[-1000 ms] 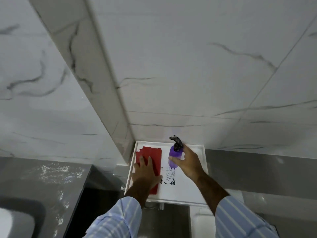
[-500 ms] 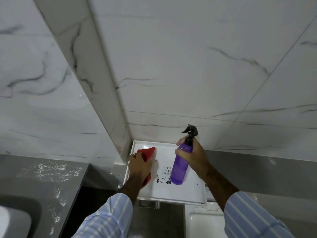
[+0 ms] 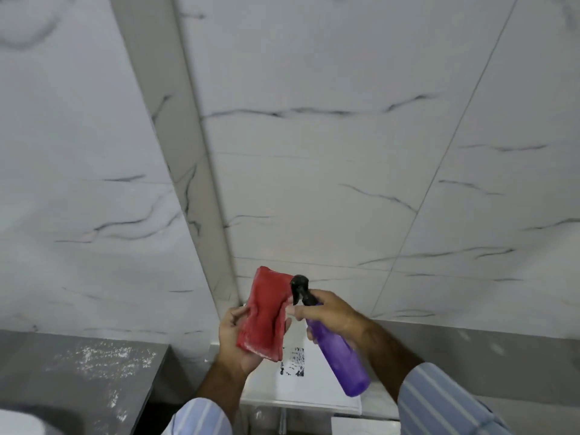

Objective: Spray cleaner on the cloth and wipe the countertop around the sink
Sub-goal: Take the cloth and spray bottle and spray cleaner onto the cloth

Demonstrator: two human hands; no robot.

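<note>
My left hand (image 3: 233, 340) holds a folded red cloth (image 3: 266, 315) upright in front of me, above the white tray. My right hand (image 3: 329, 315) grips a purple spray bottle (image 3: 340, 356) by its neck. The bottle is tilted, with its black trigger nozzle (image 3: 299, 288) right against the cloth's upper right edge. A finger rests on the trigger. The grey countertop (image 3: 78, 375) lies at lower left, speckled with white residue. A sliver of the white sink (image 3: 18, 425) shows at the bottom left corner.
A white tray (image 3: 314, 394) with a black printed patch sits below my hands against the marble-tiled wall (image 3: 314, 152). A tiled column edge (image 3: 188, 152) runs down to the tray's left corner. A grey ledge (image 3: 502, 362) extends to the right.
Both hands lifted off the tray. The cloth rose and now stands upright in my left hand, and the bottle tipped so its nozzle meets the cloth.
</note>
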